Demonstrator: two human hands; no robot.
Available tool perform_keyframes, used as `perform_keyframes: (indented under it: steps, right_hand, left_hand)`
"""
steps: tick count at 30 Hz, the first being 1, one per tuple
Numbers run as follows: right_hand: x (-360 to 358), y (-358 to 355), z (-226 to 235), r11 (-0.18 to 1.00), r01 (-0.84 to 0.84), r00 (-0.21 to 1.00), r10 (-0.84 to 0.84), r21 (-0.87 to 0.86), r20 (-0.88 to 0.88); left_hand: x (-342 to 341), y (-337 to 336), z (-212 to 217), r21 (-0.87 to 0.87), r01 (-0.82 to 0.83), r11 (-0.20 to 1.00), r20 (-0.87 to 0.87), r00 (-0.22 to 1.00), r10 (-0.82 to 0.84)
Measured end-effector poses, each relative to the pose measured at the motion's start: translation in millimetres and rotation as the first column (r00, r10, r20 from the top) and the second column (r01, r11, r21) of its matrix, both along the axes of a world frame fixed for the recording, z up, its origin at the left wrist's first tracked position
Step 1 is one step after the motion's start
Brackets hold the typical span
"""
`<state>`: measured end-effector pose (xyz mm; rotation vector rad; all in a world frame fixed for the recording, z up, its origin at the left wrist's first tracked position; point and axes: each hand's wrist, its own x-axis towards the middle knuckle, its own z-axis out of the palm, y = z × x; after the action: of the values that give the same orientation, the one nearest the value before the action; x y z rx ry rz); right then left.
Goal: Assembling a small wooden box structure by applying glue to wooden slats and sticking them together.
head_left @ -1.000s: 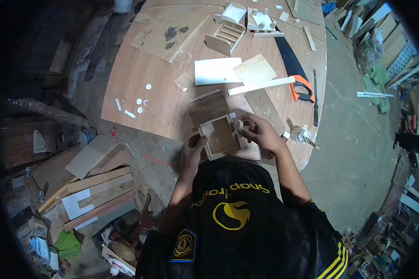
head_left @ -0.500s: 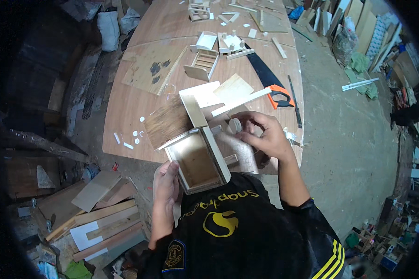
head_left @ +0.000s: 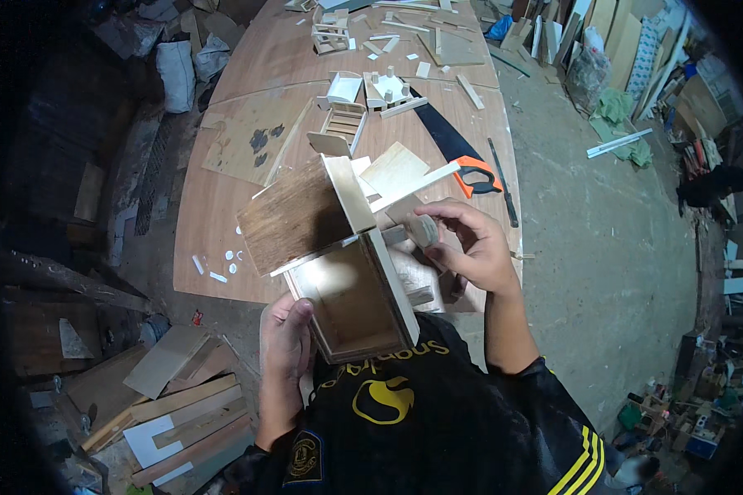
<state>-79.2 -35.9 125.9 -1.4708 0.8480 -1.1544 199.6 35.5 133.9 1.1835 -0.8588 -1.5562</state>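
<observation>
My left hand [head_left: 286, 337] grips the near left corner of a small open wooden box [head_left: 351, 309], its thumb on the rim. A brown wood-grain panel [head_left: 293, 216] and a pale upright strip stand at the box's far end. From its right side juts a short wooden peg [head_left: 421, 294]. My right hand [head_left: 483, 252] pinches a round wooden disc [head_left: 425, 230] between thumb and fingers, beside the far right corner of the box. Whether the disc touches the peg behind it cannot be made out.
A handsaw [head_left: 462, 161] with an orange handle lies beyond my right hand on the table [head_left: 202, 198], beside a dark narrow bar [head_left: 504, 181]. Farther off are small wooden furniture models [head_left: 341, 124], sticks and thin boards. Wood offcuts [head_left: 182, 396] are heaped on the floor at the left.
The box has tilted and shifted slightly nearer and to the right, with my left hand still on it. The disc in my right hand has turned to show more of its flat side.
</observation>
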Motion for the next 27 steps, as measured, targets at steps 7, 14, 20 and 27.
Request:
perform_keyframes:
  steps: [7,14,20,27]
  right_hand:
    - [-0.2,3.4,4.4,0.999,0.015,0.999,-0.012,-0.05,0.048]
    - [3.9,11.4,10.5,0.993,0.083,0.991,-0.074,-0.087,0.109]
    - [4.8,11.5,8.5,0.975,0.12,0.99,-0.105,-0.189,0.091]
    - [6.2,15.0,9.4,0.972,0.14,0.99,-0.133,-0.188,0.05]
  left_hand:
    - [0.5,0.1,9.1,-0.014,0.082,0.997,-0.104,0.991,-0.083]
    - [-5.4,-0.4,19.3,-0.049,0.059,0.997,-0.126,0.99,-0.064]
    - [-2.6,1.5,15.8,-0.031,0.062,0.998,-0.096,0.993,-0.065]
    - [-1.1,0.0,11.4,-0.012,0.067,0.998,-0.038,0.997,-0.067]
